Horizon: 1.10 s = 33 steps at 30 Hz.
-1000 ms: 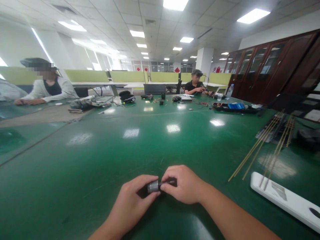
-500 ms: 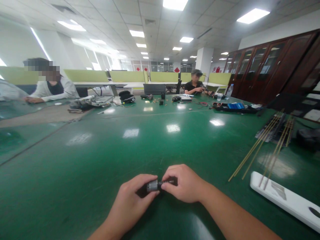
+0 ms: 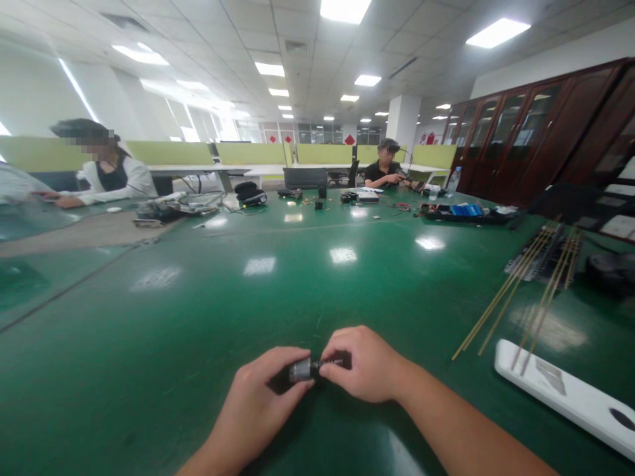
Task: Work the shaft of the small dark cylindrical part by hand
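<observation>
A small silver and black cylinder (image 3: pixel 300 371), which looks like a little motor, lies sideways between the thumb and fingers of my left hand (image 3: pixel 262 390). From its right end a thin dark shaft (image 3: pixel 329 363) sticks out. My right hand (image 3: pixel 364 363) pinches this shaft between thumb and forefinger, close to the cylinder. Both hands are low in the middle of the view, above the green table (image 3: pixel 223 304). The fingers behind the cylinder are partly hidden.
On the right lie thin yellowish rods (image 3: pixel 516 284) and a white elongated object (image 3: pixel 565 396). Across the far edge are a black tray with blue items (image 3: pixel 466 210), a black case (image 3: pixel 250 195), a bottle (image 3: pixel 454 182) and electronic parts. Two people sit beyond, left and centre-right.
Both hands keep nearly the same pose, with the cylinder shifted very slightly left. The person at the left has moved their head and hands a little.
</observation>
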### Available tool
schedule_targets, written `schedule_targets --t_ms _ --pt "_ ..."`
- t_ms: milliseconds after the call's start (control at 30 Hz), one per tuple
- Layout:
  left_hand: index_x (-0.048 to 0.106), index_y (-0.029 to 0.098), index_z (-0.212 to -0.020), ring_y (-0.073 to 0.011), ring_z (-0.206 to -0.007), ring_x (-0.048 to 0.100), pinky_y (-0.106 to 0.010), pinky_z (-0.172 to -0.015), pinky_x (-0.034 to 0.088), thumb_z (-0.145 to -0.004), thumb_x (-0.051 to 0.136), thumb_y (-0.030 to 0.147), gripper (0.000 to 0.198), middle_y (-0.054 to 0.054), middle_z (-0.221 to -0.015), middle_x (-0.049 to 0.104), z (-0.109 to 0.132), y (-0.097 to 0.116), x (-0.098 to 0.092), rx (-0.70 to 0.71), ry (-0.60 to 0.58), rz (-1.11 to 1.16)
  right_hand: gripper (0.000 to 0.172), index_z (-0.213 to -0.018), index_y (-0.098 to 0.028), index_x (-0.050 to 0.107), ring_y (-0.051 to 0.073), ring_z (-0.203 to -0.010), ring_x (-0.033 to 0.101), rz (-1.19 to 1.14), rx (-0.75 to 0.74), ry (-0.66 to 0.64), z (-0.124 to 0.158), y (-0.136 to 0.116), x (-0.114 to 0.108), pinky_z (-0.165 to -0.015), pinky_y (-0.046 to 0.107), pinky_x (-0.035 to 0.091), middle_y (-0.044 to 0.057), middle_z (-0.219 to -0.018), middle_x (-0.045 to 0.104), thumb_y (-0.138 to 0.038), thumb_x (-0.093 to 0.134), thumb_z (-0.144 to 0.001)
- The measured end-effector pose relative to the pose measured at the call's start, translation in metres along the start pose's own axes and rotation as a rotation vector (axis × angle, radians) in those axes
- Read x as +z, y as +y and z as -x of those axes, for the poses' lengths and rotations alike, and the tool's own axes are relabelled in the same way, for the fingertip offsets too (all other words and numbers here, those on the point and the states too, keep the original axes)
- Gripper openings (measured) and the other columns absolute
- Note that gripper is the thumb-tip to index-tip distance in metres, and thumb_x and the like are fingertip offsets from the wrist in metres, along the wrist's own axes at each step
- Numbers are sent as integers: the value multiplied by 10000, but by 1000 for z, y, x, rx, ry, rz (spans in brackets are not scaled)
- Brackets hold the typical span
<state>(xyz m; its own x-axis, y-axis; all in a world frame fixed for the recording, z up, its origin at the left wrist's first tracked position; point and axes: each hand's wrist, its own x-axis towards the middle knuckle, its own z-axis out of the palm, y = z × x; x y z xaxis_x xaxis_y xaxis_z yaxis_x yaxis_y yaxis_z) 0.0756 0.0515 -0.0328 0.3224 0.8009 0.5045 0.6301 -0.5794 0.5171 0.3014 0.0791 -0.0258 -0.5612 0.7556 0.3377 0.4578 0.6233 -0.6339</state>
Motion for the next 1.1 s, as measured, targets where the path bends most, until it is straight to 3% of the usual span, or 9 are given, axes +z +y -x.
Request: schedule_targets --t_ms 1100 --pt "676 349 -1071 -118 -922 677 -181 -849 534 -815 731 277 272 76 -1024 707 0 -5 -3 39 58 -30 116 -875 -194 724 143 -766 622 -4 25 35 1 1 -4 -707 253 427 11 -824 694 -289 671 -834"
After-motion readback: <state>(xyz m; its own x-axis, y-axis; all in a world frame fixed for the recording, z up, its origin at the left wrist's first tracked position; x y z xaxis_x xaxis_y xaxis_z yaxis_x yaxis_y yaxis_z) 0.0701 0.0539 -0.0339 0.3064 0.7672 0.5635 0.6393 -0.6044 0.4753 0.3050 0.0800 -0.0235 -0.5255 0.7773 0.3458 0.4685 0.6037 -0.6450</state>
